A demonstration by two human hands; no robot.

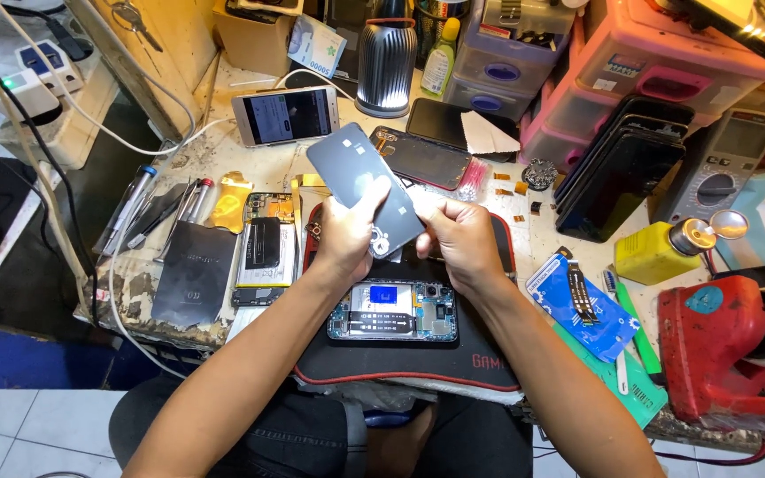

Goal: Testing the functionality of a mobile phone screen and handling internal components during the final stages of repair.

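My left hand grips a dark grey phone back cover, tilted up and to the left above the mat. My right hand pinches the cover's lower right corner, near its round camera opening. Below both hands an opened phone lies flat on the black mat, its circuit board and a blue part showing.
Another opened phone and a dark sheet lie at the left with tools. A phone with a lit screen stands behind. Stacked phones, plastic drawers, a yellow bottle and a red tape dispenser crowd the right.
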